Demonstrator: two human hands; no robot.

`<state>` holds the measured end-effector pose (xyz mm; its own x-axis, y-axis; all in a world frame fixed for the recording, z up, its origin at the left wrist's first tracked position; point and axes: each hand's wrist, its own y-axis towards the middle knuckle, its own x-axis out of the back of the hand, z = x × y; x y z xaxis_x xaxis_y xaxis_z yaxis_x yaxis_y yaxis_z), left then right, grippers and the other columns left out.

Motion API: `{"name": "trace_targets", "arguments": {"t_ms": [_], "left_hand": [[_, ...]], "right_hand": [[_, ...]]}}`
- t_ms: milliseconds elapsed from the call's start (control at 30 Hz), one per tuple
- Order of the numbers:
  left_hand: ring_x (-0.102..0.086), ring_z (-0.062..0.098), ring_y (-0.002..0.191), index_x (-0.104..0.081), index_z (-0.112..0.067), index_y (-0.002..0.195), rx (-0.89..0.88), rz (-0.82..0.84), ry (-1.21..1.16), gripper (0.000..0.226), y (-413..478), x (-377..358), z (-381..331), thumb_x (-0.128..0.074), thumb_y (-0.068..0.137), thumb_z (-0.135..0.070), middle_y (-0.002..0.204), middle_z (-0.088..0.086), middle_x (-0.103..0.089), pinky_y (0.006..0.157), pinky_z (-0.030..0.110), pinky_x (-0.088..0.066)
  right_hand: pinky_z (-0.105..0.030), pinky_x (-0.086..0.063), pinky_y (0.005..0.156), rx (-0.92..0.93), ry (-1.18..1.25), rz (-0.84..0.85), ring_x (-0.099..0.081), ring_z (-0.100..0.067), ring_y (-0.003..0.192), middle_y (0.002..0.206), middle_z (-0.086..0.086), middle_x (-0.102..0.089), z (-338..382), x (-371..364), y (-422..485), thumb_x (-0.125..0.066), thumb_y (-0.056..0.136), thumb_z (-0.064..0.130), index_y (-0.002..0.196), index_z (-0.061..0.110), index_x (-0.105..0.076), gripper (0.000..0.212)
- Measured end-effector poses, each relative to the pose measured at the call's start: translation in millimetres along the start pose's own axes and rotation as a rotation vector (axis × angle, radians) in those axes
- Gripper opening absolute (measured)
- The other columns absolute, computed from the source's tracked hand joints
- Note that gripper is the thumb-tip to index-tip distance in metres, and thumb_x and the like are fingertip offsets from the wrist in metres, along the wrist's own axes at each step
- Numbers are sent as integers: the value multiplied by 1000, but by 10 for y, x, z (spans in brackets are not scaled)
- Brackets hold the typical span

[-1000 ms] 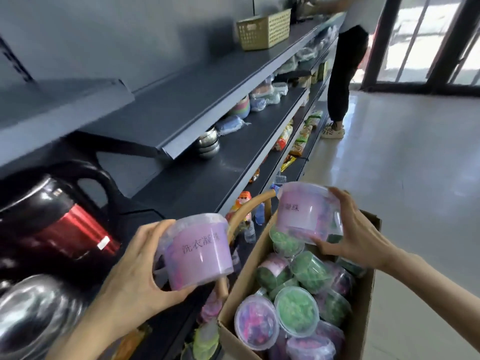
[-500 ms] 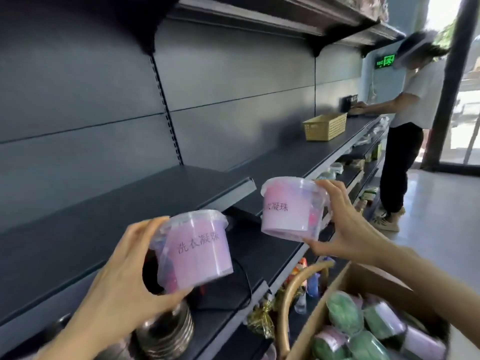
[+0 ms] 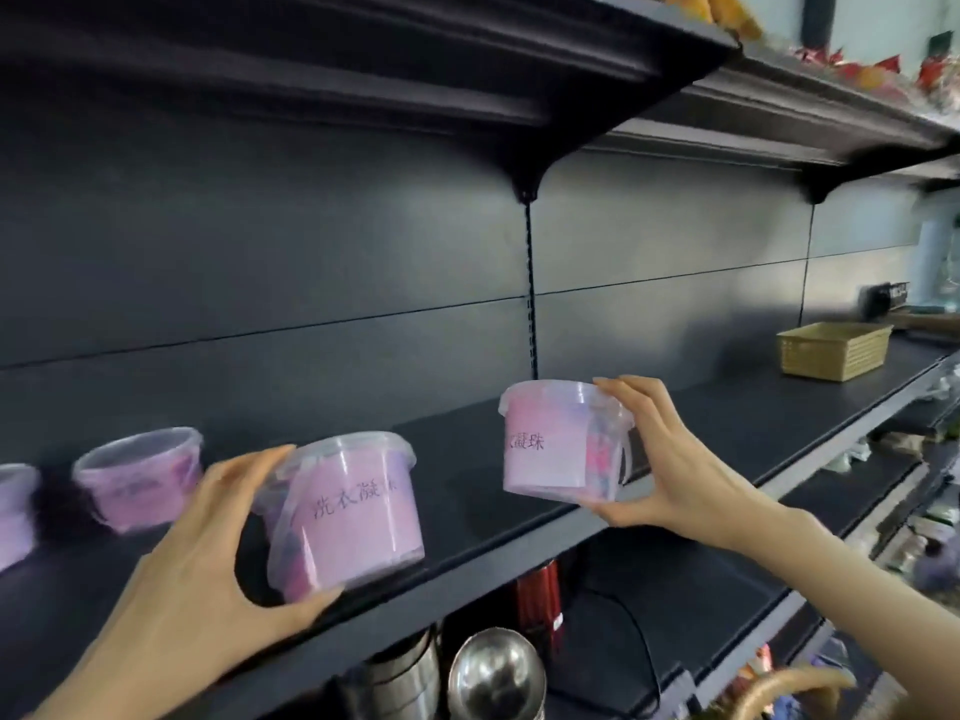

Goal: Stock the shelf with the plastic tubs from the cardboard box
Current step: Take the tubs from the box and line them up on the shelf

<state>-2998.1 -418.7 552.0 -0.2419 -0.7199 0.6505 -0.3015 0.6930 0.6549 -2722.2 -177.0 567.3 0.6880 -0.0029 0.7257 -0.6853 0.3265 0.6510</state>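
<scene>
Head view shows two pink plastic tubs, one in each hand, up by the dark shelf.

The left hand grips the left tub, with the thumb under it and the fingers curled round its back. This tub leans a bit and sits over the front edge of the shelf. I cannot tell if its bottom touches the shelf. Its pink label says 洗衣凝, and the last sign is blurry.

The right hand grips the right tub, fingers on the lid rim and thumb under the bottom. This tub is held up in the air, just above the front edge of the shelf. Only part of its label faces us. It reads 凝珠, and the sign before that is cut off round the side.

Farther left, another pink tub stands on the shelf, back from the edge. Its label is too blurry to read. One more tub is cut off by the left side of the picture.

A yellow basket sits far along the shelf to the right. On the shelf below are shiny metal bowls and a red thing that is half hidden. The top shelf holds some orange and red packets, too blurry to make out.
</scene>
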Motion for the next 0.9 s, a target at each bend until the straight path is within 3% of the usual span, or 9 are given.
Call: {"name": "trace_targets", "arguments": {"t_ms": [67, 167, 267, 333, 467, 567, 667, 767, 900], "left_hand": [[-26, -13, 121, -17, -71, 125, 52, -42, 16, 99, -33, 169, 159, -63, 38, -71, 129, -55, -18, 98, 36, -32], [-46, -2, 114, -29, -60, 128, 122, -51, 92, 108, -25, 414, 449, -84, 36, -60, 135, -37, -34, 92, 39, -44], [-55, 4, 102, -41, -52, 119, 222, 26, 159, 96, 27, 607, 855, -85, 34, -62, 115, -22, -50, 79, 37, -51], [-58, 13, 104, -46, -40, 114, 270, 41, 175, 90, 50, 729, 1038, -87, 37, -59, 105, -12, -50, 80, 39, -51], [-51, 7, 99, -25, -66, 118, 250, -94, 284, 98, 15, 1012, 1034, -84, 41, -56, 120, -43, -31, 79, 40, -49], [-53, 5, 98, -29, -61, 123, 305, -98, 336, 98, -58, 1226, 1132, -80, 39, -64, 121, -35, -38, 78, 36, -50], [-55, 10, 107, -36, -47, 131, 364, -61, 388, 102, -150, 1406, 1264, -78, 41, -71, 124, -21, -48, 82, 39, -53], [-52, 9, 106, -34, -53, 127, 379, -92, 383, 97, -233, 1501, 1244, -75, 41, -72, 123, -25, -44, 82, 38, -49], [-51, 10, 100, -22, -67, 121, 376, -101, 409, 96, -300, 1576, 1279, -71, 39, -77, 123, -42, -31, 77, 35, -48]], "right_hand": [[1, -32, 88, 47, 7, 12, -35, 10, 107, 125, 35, -12, 76, -161, 244, -66, 63, 62, 135, 43, -13, 91], [-11, -37, 91, 126, -19, 46, -37, 1, 106, 126, 23, -15, 134, -413, 578, -70, 66, 55, 138, 37, -12, 94], [-11, -34, 93, 196, -26, 80, -36, -4, 106, 124, 20, -13, 156, -660, 894, -77, 66, 41, 138, 38, -7, 101], [-7, -31, 94, 238, 4, 86, -35, -4, 107, 122, 20, -13, 184, -813, 1114, -79, 64, 35, 137, 37, -9, 101], [-4, -31, 92, 315, 76, 89, -31, -2, 111, 119, 19, -15, 250, -1126, 1567, -79, 62, 27, 135, 35, -13, 99], [-18, -41, 89, 376, 76, 111, -35, -7, 111, 125, 16, -18, 334, -1381, 1845, -78, 64, 27, 136, 34, -14, 96], [-14, -35, 92, 441, 29, 156, -30, -11, 123, 137, 8, -19, 405, -1649, 2063, -75, 67, 27, 142, 20, -16, 96], [-10, -31, 92, 496, -21, 209, -23, -11, 134, 145, -3, -21, 477, -1890, 2252, -73, 70, 25, 144, 12, -20, 92], [-4, -34, 66, 479, -38, 258, -36, -7, 121, 151, -1, -16, 559, -2155, 2405, -69, 77, 26, 144, 15, -18, 85]]}}
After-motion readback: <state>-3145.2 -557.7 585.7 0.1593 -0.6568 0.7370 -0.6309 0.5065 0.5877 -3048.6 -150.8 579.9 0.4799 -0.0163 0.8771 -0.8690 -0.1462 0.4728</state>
